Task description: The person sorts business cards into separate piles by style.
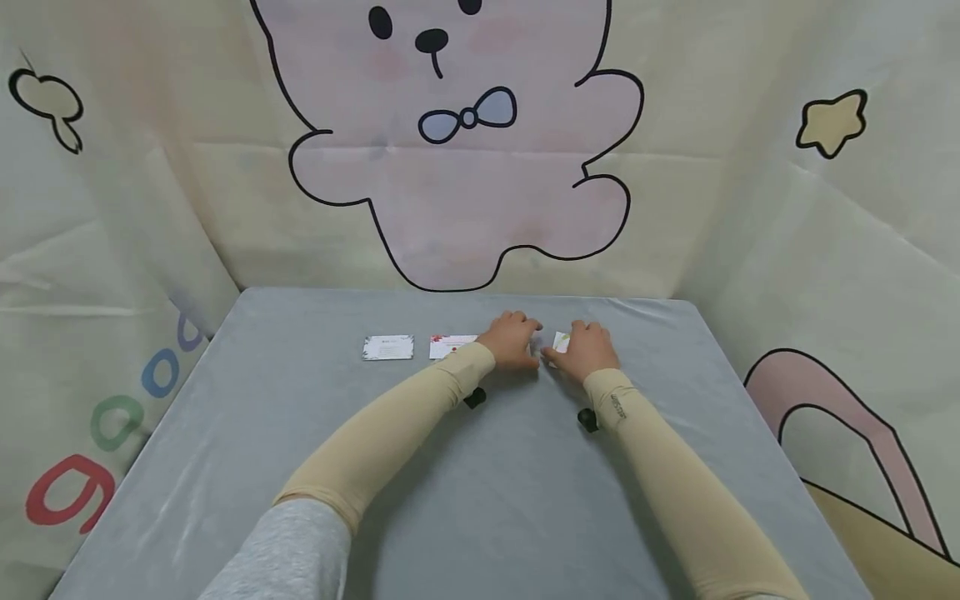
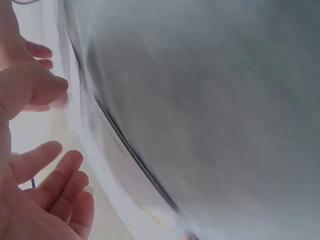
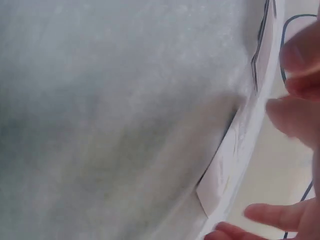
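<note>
Near the far edge of the table, my left hand (image 1: 512, 342) reaches in just right of a white card with red decoration (image 1: 450, 345), overlapping its right end. In the left wrist view its thumb and fingers (image 2: 65, 187) are spread apart, with a pale card (image 2: 131, 167) on the cloth beside them. My right hand (image 1: 588, 352) is over another white card (image 1: 560, 341), covering most of it. The right wrist view has this card (image 3: 220, 177) lying flat, with the thumb and loosely bent fingers (image 3: 272, 215) parted. Neither hand grips anything.
Another white card (image 1: 387, 347) with dark corner decoration lies at the left of the row. Grey cloth covers the table (image 1: 480, 483). Behind it hangs a curtain (image 1: 675, 208) printed with a pink bear, touching the far side.
</note>
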Demonstrator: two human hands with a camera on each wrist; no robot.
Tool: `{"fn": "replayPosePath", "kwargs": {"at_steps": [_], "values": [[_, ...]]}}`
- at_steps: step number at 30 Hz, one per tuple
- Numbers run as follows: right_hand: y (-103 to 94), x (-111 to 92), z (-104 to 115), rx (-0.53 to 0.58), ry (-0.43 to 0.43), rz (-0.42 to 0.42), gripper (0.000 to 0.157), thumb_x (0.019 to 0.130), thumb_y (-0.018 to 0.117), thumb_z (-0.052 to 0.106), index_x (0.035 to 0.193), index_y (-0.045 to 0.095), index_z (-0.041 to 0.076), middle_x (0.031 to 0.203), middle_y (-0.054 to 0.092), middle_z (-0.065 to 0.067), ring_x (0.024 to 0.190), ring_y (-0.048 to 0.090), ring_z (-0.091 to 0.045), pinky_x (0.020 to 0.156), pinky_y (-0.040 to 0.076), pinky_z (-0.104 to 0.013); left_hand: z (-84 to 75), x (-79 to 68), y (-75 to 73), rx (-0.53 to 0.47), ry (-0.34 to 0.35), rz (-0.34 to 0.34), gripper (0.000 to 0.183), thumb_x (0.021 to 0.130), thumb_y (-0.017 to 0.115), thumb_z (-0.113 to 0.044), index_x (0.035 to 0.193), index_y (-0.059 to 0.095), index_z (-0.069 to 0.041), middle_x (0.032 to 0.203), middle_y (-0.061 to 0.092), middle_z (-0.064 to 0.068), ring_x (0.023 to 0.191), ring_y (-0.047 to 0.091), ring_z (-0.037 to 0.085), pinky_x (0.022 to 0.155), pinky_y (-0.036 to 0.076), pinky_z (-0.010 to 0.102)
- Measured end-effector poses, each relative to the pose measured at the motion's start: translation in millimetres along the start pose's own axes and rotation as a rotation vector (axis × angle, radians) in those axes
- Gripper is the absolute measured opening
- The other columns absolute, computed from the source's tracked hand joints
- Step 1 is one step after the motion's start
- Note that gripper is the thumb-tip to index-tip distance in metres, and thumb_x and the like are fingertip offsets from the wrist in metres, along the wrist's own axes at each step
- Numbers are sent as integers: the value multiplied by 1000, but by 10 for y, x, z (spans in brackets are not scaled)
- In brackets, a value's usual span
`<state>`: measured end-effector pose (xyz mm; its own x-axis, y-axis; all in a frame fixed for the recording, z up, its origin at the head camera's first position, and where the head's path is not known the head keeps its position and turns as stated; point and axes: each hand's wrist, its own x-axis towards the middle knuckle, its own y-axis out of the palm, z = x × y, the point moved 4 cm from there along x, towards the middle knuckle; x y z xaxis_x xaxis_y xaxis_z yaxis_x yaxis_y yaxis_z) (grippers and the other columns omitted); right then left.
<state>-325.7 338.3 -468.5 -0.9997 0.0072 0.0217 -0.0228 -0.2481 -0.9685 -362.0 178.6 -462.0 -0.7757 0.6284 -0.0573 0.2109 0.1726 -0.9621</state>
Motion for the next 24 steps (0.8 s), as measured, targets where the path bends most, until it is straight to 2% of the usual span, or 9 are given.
{"fn": "replayPosePath", "kwargs": {"at_steps": [3,5,7,11,13,15,19,24], "values": [[63,-7,-40,-44,36,15,82,95,73,57,132,58,-15,118,66,-33,112,63,-49,102,51,-58,-113,63,36,4,25,14,70,97,79,-40,157,55,-14,154,58,12,142,53,32,118,47,48],[98,-2,-85,-36,34,31,78,94,75,54,130,59,-14,118,66,-33,112,64,-50,101,52,-58,-162,103,66,1,34,26,70,97,78,-38,158,54,-14,154,58,12,143,53,32,118,47,49],[111,5,-169,-10,19,52,76,94,75,47,136,58,-13,125,64,-34,117,62,-51,101,52,-59,-191,143,91,-8,48,39,71,98,78,-35,159,52,-13,156,57,12,144,52,33,120,46,49],[30,10,-396,74,-78,122,76,90,77,26,152,50,-8,140,59,-32,127,60,-47,107,50,-58,-211,238,113,-29,97,50,77,95,79,-26,162,46,-10,160,54,13,149,50,33,123,43,46],[-51,-16,-495,112,-144,154,80,85,79,18,155,48,-7,145,59,-30,132,58,-45,113,48,-58,-221,289,117,-53,133,67,80,93,80,-22,163,44,-8,163,52,13,152,48,32,126,41,43],[-127,-68,-566,141,-172,179,83,84,82,14,156,47,-7,148,59,-30,138,56,-45,117,44,-59,-238,344,131,-85,165,97,81,93,80,-19,164,43,-7,165,51,12,155,46,31,129,37,41],[-182,-163,-680,159,-163,191,82,89,85,20,157,46,-6,149,59,-28,142,53,-43,121,41,-58,-291,498,195,-131,199,163,81,94,80,-16,165,42,-8,166,51,10,156,46,26,130,36,37],[-101,-175,-731,148,-173,160,77,90,84,20,155,51,-4,142,64,-26,136,57,-42,119,43,-57,-365,679,264,-91,202,191,76,92,81,-18,162,49,-14,152,62,5,142,57,21,120,45,35]]}}
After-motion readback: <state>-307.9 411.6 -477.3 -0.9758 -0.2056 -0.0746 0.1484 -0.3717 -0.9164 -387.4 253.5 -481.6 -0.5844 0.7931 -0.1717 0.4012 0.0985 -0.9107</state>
